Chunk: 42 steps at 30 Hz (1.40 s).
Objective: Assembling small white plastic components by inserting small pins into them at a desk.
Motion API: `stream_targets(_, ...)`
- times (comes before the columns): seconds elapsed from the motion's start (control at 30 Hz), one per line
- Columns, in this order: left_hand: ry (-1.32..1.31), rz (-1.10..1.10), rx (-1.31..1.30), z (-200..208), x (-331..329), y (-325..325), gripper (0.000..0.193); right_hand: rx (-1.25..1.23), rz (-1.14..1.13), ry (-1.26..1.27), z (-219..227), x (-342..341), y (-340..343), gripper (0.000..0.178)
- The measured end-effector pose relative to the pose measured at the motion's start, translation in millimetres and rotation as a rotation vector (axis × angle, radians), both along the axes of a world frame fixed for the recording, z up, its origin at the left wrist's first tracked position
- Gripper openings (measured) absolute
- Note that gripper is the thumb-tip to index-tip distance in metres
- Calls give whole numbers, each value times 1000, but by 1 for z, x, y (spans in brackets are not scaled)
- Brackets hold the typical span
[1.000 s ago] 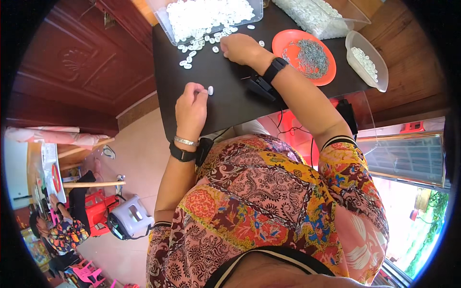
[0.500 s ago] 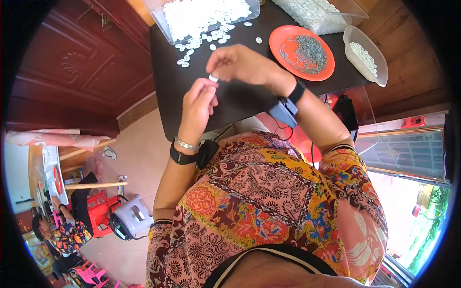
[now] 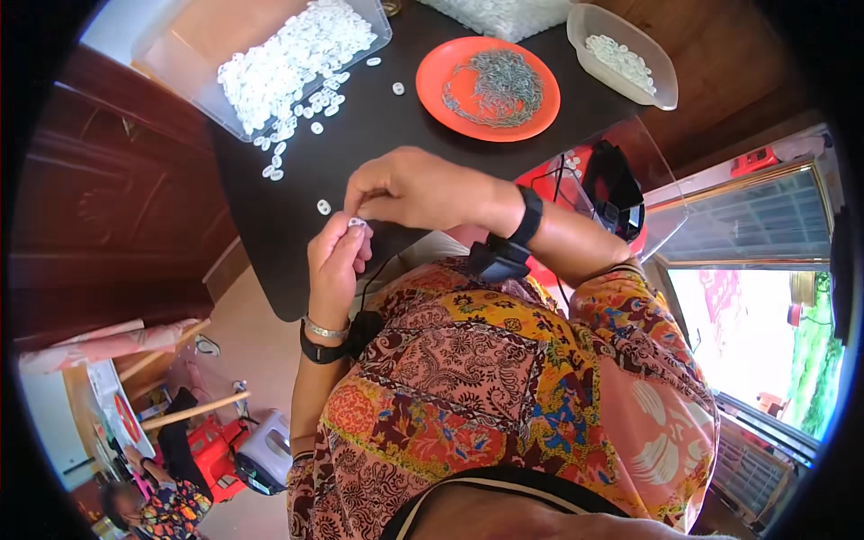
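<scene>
My left hand [image 3: 333,256] pinches a small white oval piece with two holes [image 3: 356,222] between thumb and fingertips, over the near left part of the dark table. From the right, my right hand [image 3: 409,189] reaches in with its fingers curled together, the tips close to that piece. Whether anything tiny is in them is too small to see. A similar loose piece [image 3: 324,207] lies just beyond the left fingertips. Small grey metal pins [image 3: 508,85] are heaped on an orange-red plate [image 3: 434,76] past my right hand.
A clear tub [image 3: 180,58] at the far left holds many white pieces [image 3: 297,67], with more scattered beside it. A translucent dish [image 3: 664,97] and a clear bag [image 3: 504,16] hold more. Another person [image 3: 166,499] sits at lower left.
My view has shifted, so the table things appear further left. Both hands have come nearer my body, still together at the white piece. The loose piece past my left fingertips now shows.
</scene>
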<state>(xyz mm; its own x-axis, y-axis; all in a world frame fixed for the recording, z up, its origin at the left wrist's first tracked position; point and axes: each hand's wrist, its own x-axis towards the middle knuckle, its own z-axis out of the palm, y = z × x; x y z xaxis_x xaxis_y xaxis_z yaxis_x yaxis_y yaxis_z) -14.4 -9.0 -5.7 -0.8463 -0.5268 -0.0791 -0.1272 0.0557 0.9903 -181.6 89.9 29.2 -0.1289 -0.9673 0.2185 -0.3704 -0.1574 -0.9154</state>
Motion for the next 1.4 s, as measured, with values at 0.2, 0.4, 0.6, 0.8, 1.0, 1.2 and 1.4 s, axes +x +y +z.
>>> stream_targets(0.2,14,27,76,-3,0,-4,20,-16,-394,1065,4,-110,18,15)
stream_targets(0.4,12,52,128,-4,-3,-6,21,208,-334,1341,-27,-173,18,15)
stream_targets(0.6,11,72,160,-6,0,-7,20,120,-333,1439,-23,-157,17,16)
stream_targets(0.8,13,76,151,-4,2,-7,20,209,-297,1467,-9,-135,16,15)
stream_targets(1.0,25,83,132,6,1,-5,20,292,-256,1465,-15,-146,14,11)
stream_targets(1.2,95,138,19,14,6,4,19,156,-603,1059,18,-142,12,13)
stream_targets(1.4,146,167,5,13,7,6,20,107,-630,774,29,-145,20,15)
